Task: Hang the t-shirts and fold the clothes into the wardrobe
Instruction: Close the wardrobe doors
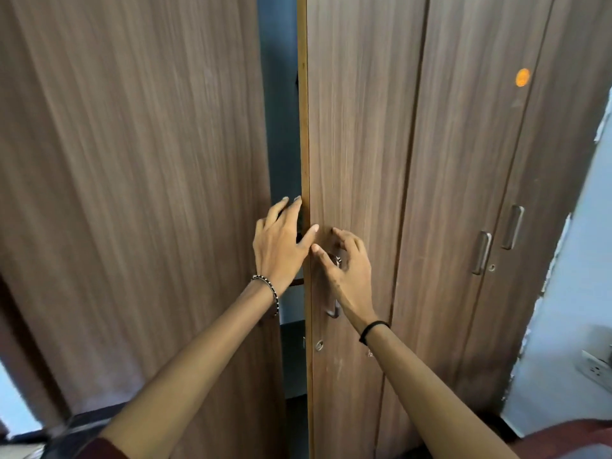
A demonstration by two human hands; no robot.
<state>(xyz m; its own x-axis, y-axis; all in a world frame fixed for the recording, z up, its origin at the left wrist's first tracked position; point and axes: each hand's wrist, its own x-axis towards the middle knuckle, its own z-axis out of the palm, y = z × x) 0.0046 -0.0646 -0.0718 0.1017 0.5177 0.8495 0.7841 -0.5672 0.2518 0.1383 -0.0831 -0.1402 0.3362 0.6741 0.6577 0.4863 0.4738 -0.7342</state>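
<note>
The wardrobe (447,160) fills nearly the whole view. Its left door (132,193) stands ajar and is blurred. A narrow dark blue gap (281,127) runs from 12 o'clock down the centre, between that door and the middle door (357,127).

Both hands meet at the middle door's edge, just below centre. The left hand (281,246) is flat and relaxed, with its fingers straight and reaching into the gap. Its thumb crosses the edge onto the door's face. It grips nothing. At its 3 o'clock, the right hand (347,276) arches over the top of the metal handle (332,309), fingers bent and fingertips on the wood. Whether it grips the handle cannot be told.

A keyhole (319,345) sits at 6 o'clock from the handle. A beaded bracelet (266,286) circles the left wrist and a black band (374,329) the right. An orange sticker (522,77) is at 2 o'clock, and a wall socket (596,367) at 4 o'clock.
</note>
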